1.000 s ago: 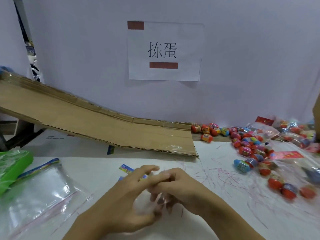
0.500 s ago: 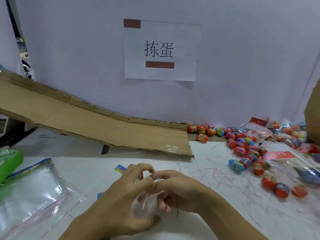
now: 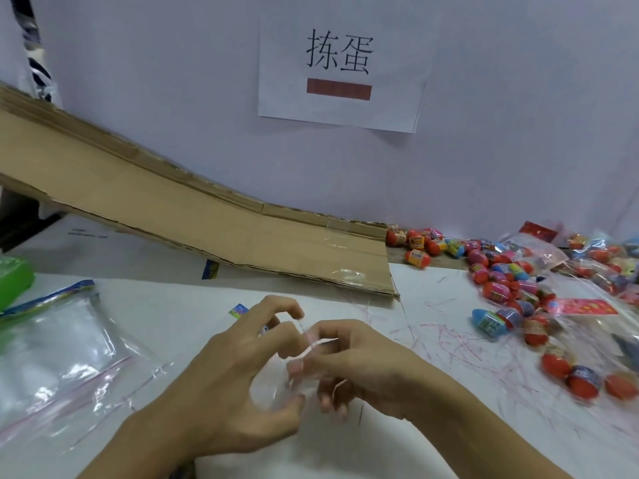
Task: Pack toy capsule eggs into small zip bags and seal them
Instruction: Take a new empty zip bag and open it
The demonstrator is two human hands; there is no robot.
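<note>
At nine o'clock on the white table (image 3: 449, 440) lies a stack of large clear plastic zip bags with a pink seal line (image 3: 58, 354), flat and untouched; a green plastic packet (image 3: 14, 278) sits just beyond it. A brown cardboard ramp (image 3: 193, 223) slopes down from ten o'clock toward centre.

At six o'clock, the left hand (image 3: 228, 385) and the right hand (image 3: 363, 361) meet over a small clear zip bag with a pink-edged mouth (image 3: 297, 361). The left hand's thumb and fingertips pinch one lip of the mouth; the right hand's curled fingers pinch the opposite lip. The bag appears empty, though its transparency makes this uncertain.

Handling assessment: the film looks thin, limp, nearly weightless and slick; it is likely to cling to itself. Best hold is at the stiffer zip strip, one lip per hand, as now.

At two to three o'clock lies a scatter of small red, orange and blue plastic capsule eggs (image 3: 498, 288), some loose, some inside clear bags. These appear rigid, light, smooth and prone to rolling; grip across the middle.
</note>
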